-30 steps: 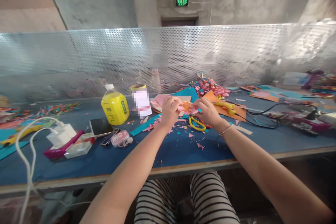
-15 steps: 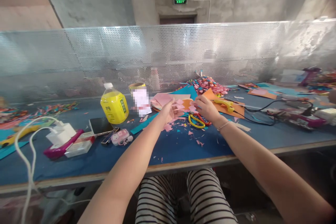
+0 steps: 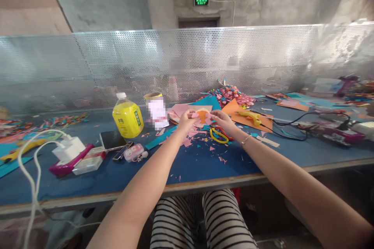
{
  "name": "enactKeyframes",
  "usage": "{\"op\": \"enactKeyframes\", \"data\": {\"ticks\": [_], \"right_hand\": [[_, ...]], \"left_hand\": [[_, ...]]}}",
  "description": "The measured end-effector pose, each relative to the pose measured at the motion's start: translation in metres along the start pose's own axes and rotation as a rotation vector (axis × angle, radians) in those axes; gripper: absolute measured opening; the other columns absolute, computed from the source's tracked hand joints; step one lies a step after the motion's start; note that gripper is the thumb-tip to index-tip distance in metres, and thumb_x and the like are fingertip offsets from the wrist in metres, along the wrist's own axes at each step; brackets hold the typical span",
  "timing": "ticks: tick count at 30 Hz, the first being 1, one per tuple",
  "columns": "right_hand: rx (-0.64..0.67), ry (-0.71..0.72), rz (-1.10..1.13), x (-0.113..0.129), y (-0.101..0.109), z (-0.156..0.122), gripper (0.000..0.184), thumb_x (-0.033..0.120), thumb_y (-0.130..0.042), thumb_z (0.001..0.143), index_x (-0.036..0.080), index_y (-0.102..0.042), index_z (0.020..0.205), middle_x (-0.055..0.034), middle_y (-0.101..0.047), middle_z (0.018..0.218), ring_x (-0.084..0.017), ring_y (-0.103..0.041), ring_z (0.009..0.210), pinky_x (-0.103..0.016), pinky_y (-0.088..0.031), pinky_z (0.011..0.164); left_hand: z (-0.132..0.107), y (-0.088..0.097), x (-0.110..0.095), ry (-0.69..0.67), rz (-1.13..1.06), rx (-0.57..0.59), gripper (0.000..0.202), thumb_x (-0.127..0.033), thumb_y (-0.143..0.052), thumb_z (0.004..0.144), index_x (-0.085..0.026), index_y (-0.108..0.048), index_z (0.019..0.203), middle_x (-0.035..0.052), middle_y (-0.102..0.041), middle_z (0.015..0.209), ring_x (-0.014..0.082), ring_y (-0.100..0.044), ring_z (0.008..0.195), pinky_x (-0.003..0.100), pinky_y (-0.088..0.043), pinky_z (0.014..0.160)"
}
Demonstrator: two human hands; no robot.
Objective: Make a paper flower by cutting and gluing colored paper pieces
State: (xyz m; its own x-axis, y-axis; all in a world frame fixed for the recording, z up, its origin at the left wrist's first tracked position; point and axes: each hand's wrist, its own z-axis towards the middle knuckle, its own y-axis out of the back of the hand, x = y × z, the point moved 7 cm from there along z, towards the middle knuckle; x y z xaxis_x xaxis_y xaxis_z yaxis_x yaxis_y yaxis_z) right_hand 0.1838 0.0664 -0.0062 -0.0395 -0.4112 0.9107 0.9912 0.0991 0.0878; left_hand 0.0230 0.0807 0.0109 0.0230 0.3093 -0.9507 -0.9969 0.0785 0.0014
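My left hand is closed in a pinch, with a small pink paper piece at its fingertips. Opposite it, my right hand pinches another pink paper scrap. An orange paper piece with a rounded, pale edge shows between the fingertips; whether a hand touches it I cannot tell. Just below the right hand lie scissors with yellow and red handles. Pink sheets and a blue sheet lie behind the hands, and pink scraps are scattered beneath.
A yellow glue gun rests on orange paper at the right, its black cord trailing. Behind is a heap of coloured paper bits. At the left stand a yellow bottle, a phone and a power strip with white chargers. A perforated metal screen bounds the table.
My right hand has shifted slightly down and left. Several pink pieces showed at my left fingers before; now one shows there, and the pink scrap at my right fingers is plainer.
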Motion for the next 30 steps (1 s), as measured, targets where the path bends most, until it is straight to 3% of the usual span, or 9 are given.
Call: {"op": "enactKeyframes", "data": {"ticks": [5, 9, 18, 30], "right_hand": [[0.020, 0.006, 0.049, 0.010, -0.010, -0.006, 0.035, 0.046, -0.058, 0.068, 0.018, -0.053, 0.088, -0.0009, -0.054, 0.081, -0.011, -0.054, 0.072, -0.027, -0.048, 0.067], [-0.031, 0.013, -0.090, 0.011, -0.007, -0.004, 0.032, 0.045, -0.059, 0.067, 0.017, -0.053, 0.079, 0.0019, -0.052, 0.066, -0.009, -0.050, 0.058, -0.023, -0.044, 0.056], [-0.044, -0.055, -0.143, -0.009, 0.005, 0.005, 0.025, 0.041, -0.056, 0.068, 0.017, -0.053, 0.076, 0.0020, -0.053, 0.063, -0.010, -0.052, 0.054, -0.024, -0.047, 0.055], [-0.017, -0.036, -0.144, -0.002, 0.000, 0.003, 0.029, 0.044, -0.058, 0.067, 0.017, -0.051, 0.076, 0.0028, -0.052, 0.065, -0.010, -0.054, 0.059, -0.022, -0.046, 0.056]], "left_hand": [[0.000, -0.002, -0.005, -0.107, 0.076, 0.000, 0.027, -0.008, -0.061, 0.058, -0.016, -0.052, 0.082, 0.0019, -0.058, 0.079, 0.0149, -0.059, 0.072, 0.030, -0.048, 0.066], [-0.002, -0.006, -0.010, -0.189, 0.150, 0.036, 0.026, -0.011, -0.060, 0.061, -0.016, -0.052, 0.084, 0.0025, -0.058, 0.081, 0.0147, -0.059, 0.074, 0.029, -0.047, 0.067], [0.000, -0.007, -0.010, -0.196, 0.289, 0.026, 0.015, -0.020, -0.059, 0.069, -0.015, -0.056, 0.082, 0.0058, -0.062, 0.090, 0.0157, -0.057, 0.087, 0.030, -0.044, 0.080], [0.001, -0.007, -0.005, -0.148, 0.292, 0.068, 0.012, -0.019, -0.057, 0.068, -0.015, -0.054, 0.079, 0.0012, -0.059, 0.075, 0.0113, -0.056, 0.070, 0.024, -0.045, 0.066]]}}
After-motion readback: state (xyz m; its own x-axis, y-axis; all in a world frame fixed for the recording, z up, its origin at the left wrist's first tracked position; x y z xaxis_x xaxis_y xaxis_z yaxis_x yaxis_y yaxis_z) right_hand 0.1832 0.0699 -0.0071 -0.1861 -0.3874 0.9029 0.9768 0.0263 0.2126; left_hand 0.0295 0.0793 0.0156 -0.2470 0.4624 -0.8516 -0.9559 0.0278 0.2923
